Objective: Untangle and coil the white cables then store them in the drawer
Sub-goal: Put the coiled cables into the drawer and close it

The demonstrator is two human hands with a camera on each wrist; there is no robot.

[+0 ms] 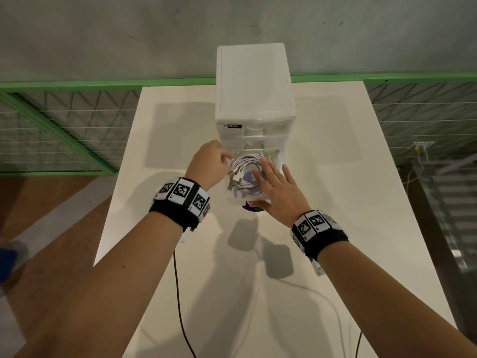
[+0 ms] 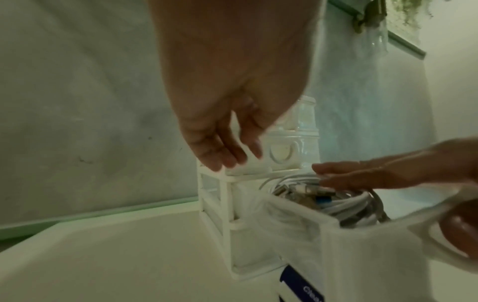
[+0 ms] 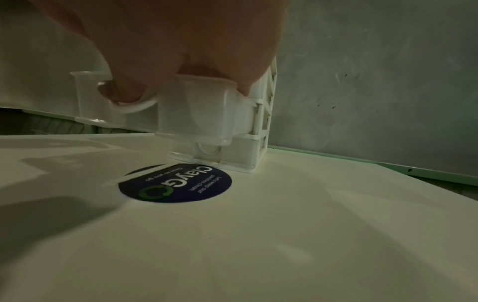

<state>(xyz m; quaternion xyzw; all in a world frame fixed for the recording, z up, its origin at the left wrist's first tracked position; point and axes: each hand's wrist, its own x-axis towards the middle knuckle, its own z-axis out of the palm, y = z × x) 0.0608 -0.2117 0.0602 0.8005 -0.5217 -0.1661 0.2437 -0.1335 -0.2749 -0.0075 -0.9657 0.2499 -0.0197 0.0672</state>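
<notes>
A white drawer unit [image 1: 254, 81] stands at the back of the white table [image 1: 335, 177]. One of its lower drawers [image 2: 362, 255] is pulled out. Inside lies a coil of white cables [image 1: 245, 164] with USB plugs at its left side. My right hand [image 1: 268, 179] lies flat over the coil, fingers straight, and its thumb [image 3: 121, 94] sits in the handle notch of the drawer front [image 3: 196, 114]. My left hand [image 2: 225, 157] holds nothing; its relaxed fingers touch the unit's frame [image 2: 214, 204] just left of the coil [image 2: 349, 204].
A round dark blue sticker [image 3: 175, 183] lies on the table under the drawer's front. A black lead [image 1: 180, 306] and a white lead [image 1: 322, 301] run from my wristbands over the near table. A green railing [image 1: 64, 86] and a grey wall stand behind.
</notes>
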